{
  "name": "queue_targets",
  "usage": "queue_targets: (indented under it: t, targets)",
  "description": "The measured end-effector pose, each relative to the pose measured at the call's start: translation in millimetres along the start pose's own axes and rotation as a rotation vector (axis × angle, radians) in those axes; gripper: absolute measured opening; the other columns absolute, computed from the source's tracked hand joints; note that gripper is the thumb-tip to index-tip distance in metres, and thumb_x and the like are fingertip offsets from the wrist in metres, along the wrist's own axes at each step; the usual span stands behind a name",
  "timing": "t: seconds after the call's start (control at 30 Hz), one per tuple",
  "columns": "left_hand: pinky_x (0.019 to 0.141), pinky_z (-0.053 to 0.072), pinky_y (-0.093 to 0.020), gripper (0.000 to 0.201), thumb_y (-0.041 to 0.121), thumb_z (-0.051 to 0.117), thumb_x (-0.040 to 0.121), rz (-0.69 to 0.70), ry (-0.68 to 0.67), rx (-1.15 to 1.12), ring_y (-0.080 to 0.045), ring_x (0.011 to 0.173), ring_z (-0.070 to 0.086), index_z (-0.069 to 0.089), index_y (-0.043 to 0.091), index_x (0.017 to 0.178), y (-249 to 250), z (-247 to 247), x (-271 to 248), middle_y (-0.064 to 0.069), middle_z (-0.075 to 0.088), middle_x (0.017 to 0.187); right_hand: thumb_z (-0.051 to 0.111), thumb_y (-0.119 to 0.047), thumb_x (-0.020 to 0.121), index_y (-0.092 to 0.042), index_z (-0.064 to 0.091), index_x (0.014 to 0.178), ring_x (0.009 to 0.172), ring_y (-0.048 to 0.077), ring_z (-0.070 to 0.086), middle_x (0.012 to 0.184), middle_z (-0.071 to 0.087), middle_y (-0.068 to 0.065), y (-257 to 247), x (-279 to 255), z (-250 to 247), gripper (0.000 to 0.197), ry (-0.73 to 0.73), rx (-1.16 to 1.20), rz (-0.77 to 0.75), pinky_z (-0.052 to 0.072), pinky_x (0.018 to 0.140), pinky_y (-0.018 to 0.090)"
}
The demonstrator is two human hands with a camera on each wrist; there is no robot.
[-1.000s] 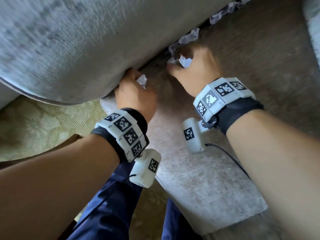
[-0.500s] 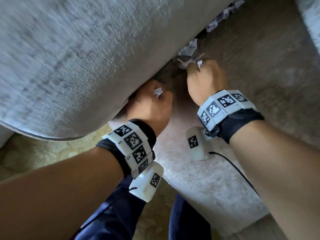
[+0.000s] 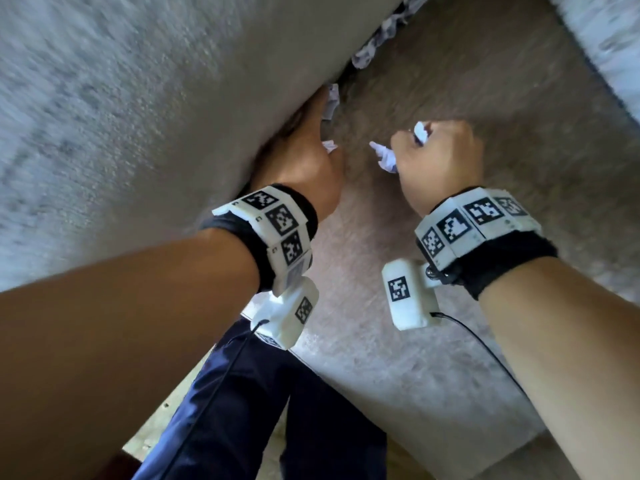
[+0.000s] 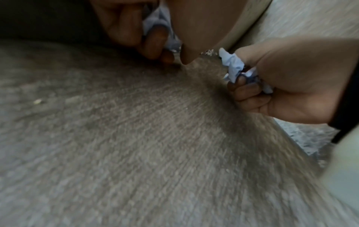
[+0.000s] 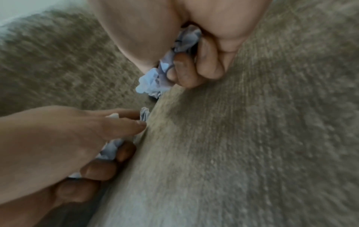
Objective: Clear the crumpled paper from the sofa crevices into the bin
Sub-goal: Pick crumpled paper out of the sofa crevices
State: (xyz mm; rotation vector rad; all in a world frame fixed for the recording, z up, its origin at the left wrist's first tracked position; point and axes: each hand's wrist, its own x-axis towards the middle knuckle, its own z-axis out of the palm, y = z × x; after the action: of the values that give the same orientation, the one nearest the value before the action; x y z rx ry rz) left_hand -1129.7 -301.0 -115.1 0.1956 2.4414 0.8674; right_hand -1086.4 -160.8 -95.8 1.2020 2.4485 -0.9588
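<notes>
My left hand (image 3: pixel 313 147) is pushed into the crevice between the grey sofa bolster (image 3: pixel 173 98) and the seat cushion (image 3: pixel 450 81). Its curled fingers (image 4: pixel 153 38) hold a crumpled paper wad (image 4: pixel 162 20). The forefinger and thumb (image 5: pixel 134 124) touch another scrap (image 5: pixel 145 113) still wedged in the gap. My right hand (image 3: pixel 436 161) hovers over the seat, clear of the crevice, fist closed on crumpled white paper (image 3: pixel 386 157), also plain in the wrist views (image 5: pixel 153 81). More crumpled paper (image 3: pixel 381 36) lines the crevice farther up. No bin is in view.
The bolster overhangs the crevice on the left. A pale cushion edge (image 3: pixel 606 36) sits at the top right. My legs in dark blue trousers (image 3: pixel 259 410) stand against the seat's front edge, over a yellowish floor covering (image 3: pixel 162 420).
My left hand has slid farther up the crevice with its wad to reach another scrap. My right hand has pulled its paper out and drawn back from the gap.
</notes>
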Motion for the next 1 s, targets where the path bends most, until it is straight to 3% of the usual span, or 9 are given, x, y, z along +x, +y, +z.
queue_targets:
  t: [0.13,0.2,0.3,0.47,0.63,0.73,0.83,0.93,1.0]
  targets:
    - [0.11,0.038,-0.021,0.057,0.029,0.051,0.089,-0.077,-0.021,0.064,0.023,0.104,0.048,0.041,0.038,0.145,5.6,5.6,18.3,0.027,0.048,0.143,0.056,-0.022,0.082,0.004,0.062,0.07,0.064,0.034,0.047,0.064,0.056,0.014,6.3,12.6,-10.2,0.03,-0.029,0.019,-0.043,0.03,0.061,0.038]
    - [0.108,0.042,-0.029,0.053,0.034,0.048,0.087,-0.117,-0.022,0.117,-0.003,0.12,0.057,0.046,0.037,0.14,10.4,6.8,25.5,0.02,0.054,0.141,0.057,-0.023,0.082,0.004,0.066,0.071,0.063,0.032,0.049,0.068,0.06,0.015,11.8,20.7,-16.8,0.03,-0.048,0.015,-0.05,0.033,0.061,0.038]
    - [0.099,0.049,-0.038,0.046,0.04,0.044,0.084,-0.157,-0.002,0.176,-0.027,0.115,0.061,0.052,0.035,0.129,15.0,8.5,30.1,0.005,0.065,0.129,0.057,-0.023,0.081,-0.001,0.063,0.062,0.058,0.029,0.048,0.06,0.057,0.011,14.0,33.5,-28.2,0.03,-0.054,0.008,-0.039,0.035,0.061,0.037]
    - [0.083,0.053,-0.039,0.024,0.046,0.049,0.091,-0.178,0.031,0.186,-0.03,0.094,0.063,0.056,0.028,0.103,17.1,8.7,30.9,0.0,0.069,0.104,0.054,-0.029,0.074,-0.002,0.065,0.066,0.065,0.029,0.059,0.064,0.066,0.009,1.8,45.2,-28.5,0.03,-0.021,0.059,-0.035,0.047,0.062,0.036]
    - [0.072,0.043,-0.031,0.012,0.034,0.051,0.093,-0.13,0.035,0.18,-0.032,0.089,0.061,0.053,0.024,0.086,17.6,6.7,30.7,-0.006,0.065,0.091,0.055,-0.01,0.076,-0.011,0.026,0.051,0.041,0.018,0.026,0.043,0.026,-0.001,-4.7,50.5,-26.6,0.038,0.016,0.053,-0.067,0.02,0.04,0.024]
    - [0.074,0.039,-0.031,0.017,0.034,0.048,0.095,-0.134,0.036,0.188,-0.035,0.096,0.061,0.055,0.019,0.09,23.8,6.6,24.5,-0.012,0.067,0.1,0.052,-0.004,0.076,-0.012,0.029,0.054,0.035,0.014,0.039,0.04,0.033,-0.002,-10.7,52.8,-24.7,0.033,0.026,0.123,-0.06,0.02,0.032,0.018]
    - [0.079,0.042,-0.034,0.02,0.033,0.047,0.096,-0.2,0.017,0.117,-0.038,0.097,0.058,0.047,0.017,0.085,34.0,5.2,14.1,-0.016,0.066,0.1,0.046,-0.004,0.083,-0.019,0.047,0.071,0.055,0.008,0.05,0.07,0.053,0.0,-20.9,57.8,-19.1,0.019,0.006,0.187,-0.041,0.029,0.041,0.018]
    - [0.068,0.034,-0.032,0.039,0.033,0.05,0.094,-0.245,0.019,0.07,-0.035,0.075,0.045,0.034,0.016,0.063,37.7,-1.2,7.3,-0.003,0.042,0.062,0.044,-0.014,0.092,-0.016,0.053,0.093,0.078,0.023,0.051,0.094,0.057,0.006,-31.4,62.5,-12.8,0.009,-0.017,0.207,-0.037,0.03,0.061,0.021]
    - [0.064,0.033,-0.031,0.044,0.031,0.054,0.092,-0.228,0.019,0.073,-0.038,0.073,0.05,0.032,0.016,0.058,35.5,-5.6,6.5,0.0,0.035,0.056,0.045,-0.023,0.095,-0.01,0.051,0.117,0.091,0.035,0.057,0.108,0.062,0.014,-37.7,63.2,-6.1,0.026,-0.056,0.156,-0.041,0.037,0.069,0.03]
